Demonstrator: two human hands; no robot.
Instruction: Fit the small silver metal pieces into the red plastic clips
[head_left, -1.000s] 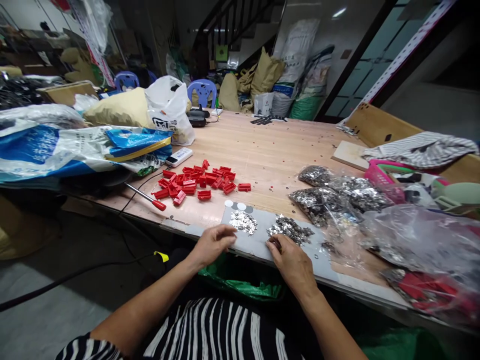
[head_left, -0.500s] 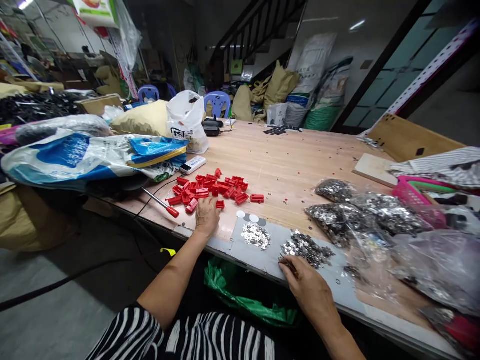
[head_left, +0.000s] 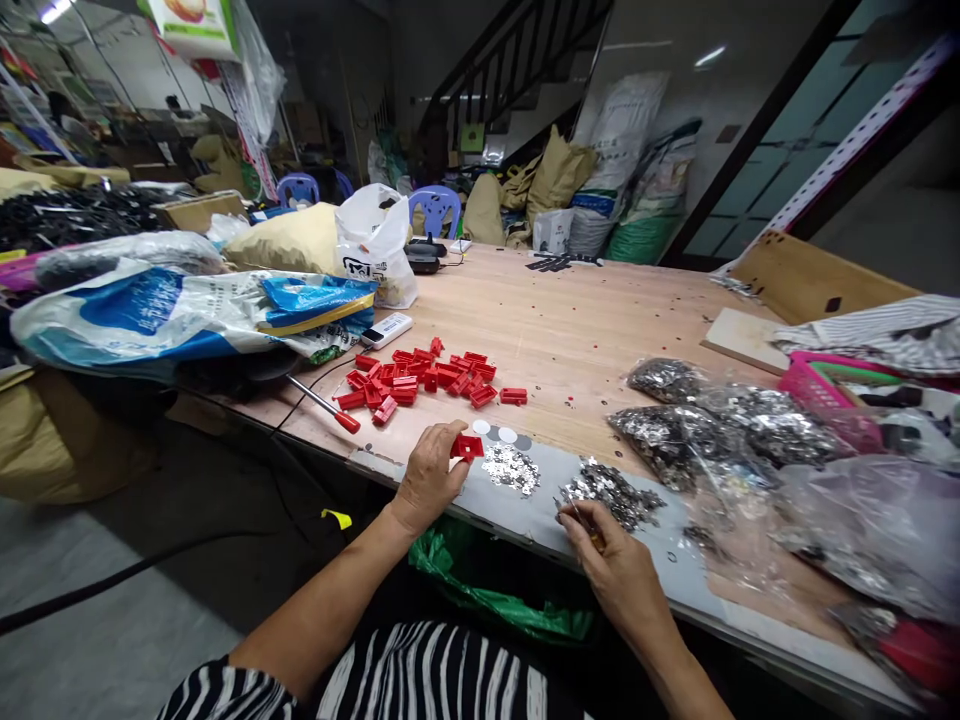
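Note:
Between the fingertips of my left hand [head_left: 433, 474] is a red plastic part [head_left: 468, 447], held just left of a pile of small shiny metal pieces [head_left: 511, 468]. My right hand [head_left: 611, 555] grips a thin pointed tool [head_left: 592, 535] beside a darker pile of metal pieces [head_left: 616, 494]. Both piles lie on a grey sheet [head_left: 532, 513] along the table's front edge. Farther back and left, several more red parts [head_left: 405, 383] are heaped on the wooden table [head_left: 540, 335].
A red-handled tool [head_left: 346, 421] lies left of the heap, near a white device [head_left: 387, 330]. Bags of metal pieces [head_left: 735, 425] and a pink basket [head_left: 821, 385] stand at the right. A green-lined bin [head_left: 510, 605] hangs below the front edge.
My left hand has moved from the heap toward me and to the right, with a red part now in its fingers. My right hand has barely moved.

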